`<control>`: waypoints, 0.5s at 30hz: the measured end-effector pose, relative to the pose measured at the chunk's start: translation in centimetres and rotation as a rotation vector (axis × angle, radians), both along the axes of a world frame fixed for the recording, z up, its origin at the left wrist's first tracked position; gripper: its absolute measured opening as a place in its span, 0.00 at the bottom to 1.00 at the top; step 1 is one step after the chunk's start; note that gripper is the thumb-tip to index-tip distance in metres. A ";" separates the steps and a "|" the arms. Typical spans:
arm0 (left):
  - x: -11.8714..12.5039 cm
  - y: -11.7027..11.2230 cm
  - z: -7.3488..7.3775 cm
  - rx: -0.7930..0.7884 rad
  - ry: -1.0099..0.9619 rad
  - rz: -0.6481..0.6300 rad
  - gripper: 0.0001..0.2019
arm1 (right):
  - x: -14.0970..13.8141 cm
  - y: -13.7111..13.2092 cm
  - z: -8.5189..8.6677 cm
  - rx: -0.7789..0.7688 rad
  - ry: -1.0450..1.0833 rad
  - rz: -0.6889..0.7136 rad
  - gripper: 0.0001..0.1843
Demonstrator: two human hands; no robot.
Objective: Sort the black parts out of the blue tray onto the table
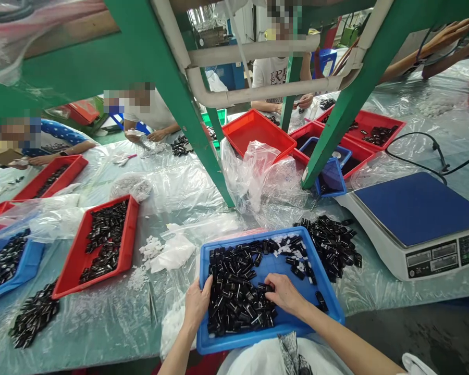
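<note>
A blue tray (234,341) full of small glossy black plastic pieces (234,291) sits before me at the table's front edge. My left hand (197,304) grips the tray's left rim, thumb on the inner side. Inside the tray, my right hand (285,292) has its fingers closed around a black piece (264,288) beside the main heap; the fingertips are partly hidden. Small white pieces (283,247) lie mixed with black ones in the tray's far right corner. Just beyond the tray's right rim lies a loose heap of black pieces (332,245).
A digital scale (426,208) stands at right. Left are a red tray (133,229) of black pieces, a blue tray (33,260) and a loose pile (35,315). Green posts (332,99) rise from the plastic-covered table (109,323). Several people work across it.
</note>
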State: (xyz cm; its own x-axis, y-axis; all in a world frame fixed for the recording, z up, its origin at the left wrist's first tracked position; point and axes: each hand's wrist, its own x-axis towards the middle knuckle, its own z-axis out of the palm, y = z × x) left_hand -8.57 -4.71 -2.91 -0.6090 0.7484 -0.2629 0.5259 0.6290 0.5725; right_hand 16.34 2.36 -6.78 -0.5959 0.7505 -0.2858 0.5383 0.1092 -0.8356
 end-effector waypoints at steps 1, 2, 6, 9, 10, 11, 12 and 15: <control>0.0 0.0 0.0 -0.005 0.002 -0.001 0.20 | 0.1 0.1 0.1 -0.007 0.010 -0.023 0.08; -0.1 0.1 0.0 -0.009 0.003 0.001 0.20 | 0.3 0.2 0.2 -0.012 0.015 -0.047 0.07; 0.0 0.1 0.1 -0.022 -0.006 0.013 0.20 | 2.1 1.6 1.6 -0.033 0.099 -0.238 0.04; -0.1 0.1 0.1 -0.034 -0.005 0.018 0.20 | 5.2 4.1 2.8 -0.043 0.226 -0.470 0.12; -0.1 0.1 0.1 -0.033 -0.005 0.017 0.20 | 6.4 5.1 3.1 -0.027 0.236 -0.548 0.16; -0.1 0.1 0.0 -0.030 -0.006 0.013 0.20 | 7.7 6.1 3.2 0.002 0.220 -0.630 0.19; -0.2 0.1 -0.1 -0.026 -0.007 0.010 0.20 | 8.9 7.2 3.3 0.053 0.179 -0.714 0.22; -0.2 0.1 -0.2 -0.020 -0.006 0.006 0.20 | 11.9 9.7 2.8 0.219 -0.016 -0.879 0.30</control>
State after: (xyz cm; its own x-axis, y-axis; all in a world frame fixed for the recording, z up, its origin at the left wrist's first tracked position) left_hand -8.79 -4.62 -3.06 -0.6120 0.7392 -0.2810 0.5187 0.6434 0.5630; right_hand 28.26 12.03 -4.01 0.2206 0.9715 -0.0868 0.5139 -0.1914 -0.8362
